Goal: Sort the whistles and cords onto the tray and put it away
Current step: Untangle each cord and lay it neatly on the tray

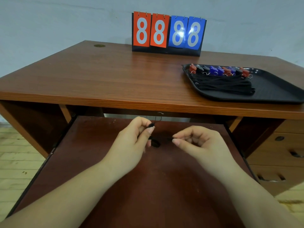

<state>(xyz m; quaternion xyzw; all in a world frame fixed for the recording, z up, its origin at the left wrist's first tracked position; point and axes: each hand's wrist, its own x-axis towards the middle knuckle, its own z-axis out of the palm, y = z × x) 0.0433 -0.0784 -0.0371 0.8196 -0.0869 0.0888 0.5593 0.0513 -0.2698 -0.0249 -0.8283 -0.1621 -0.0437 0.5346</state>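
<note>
- While both hands hover above the pulled-out shelf (115, 170) under the desk (98, 76), a thin black cord (154, 142) is strung between them.
- The left hand (133, 142) has thumb and forefinger pressed together on one part of the cord near its upper end; a thin strand rises from that pinch toward the desk's front edge.
- The right hand (197, 142) pinches the cord's other end between thumb and forefinger, the remaining fingers curled in.
- Between the two pinches the cord runs roughly left to right, sagging into a small dark loop just beside the left hand's fingertips; how the loop is folded is too blurred to tell.
- The cord lies in front of both hands' fingertips, above the shelf and below the desk's edge.
- On the desk's right side sits a black tray (279, 92), well apart from the hands.
- A row of whistles (220, 70), red, black and blue with metal rings, lines the tray's far edge, running left to right.
- Just in front of them a bundle of black cords (225, 86) lies with its long axis also left to right.
- A flip scoreboard (167, 33) showing four eights stands at the desk's back.
</note>
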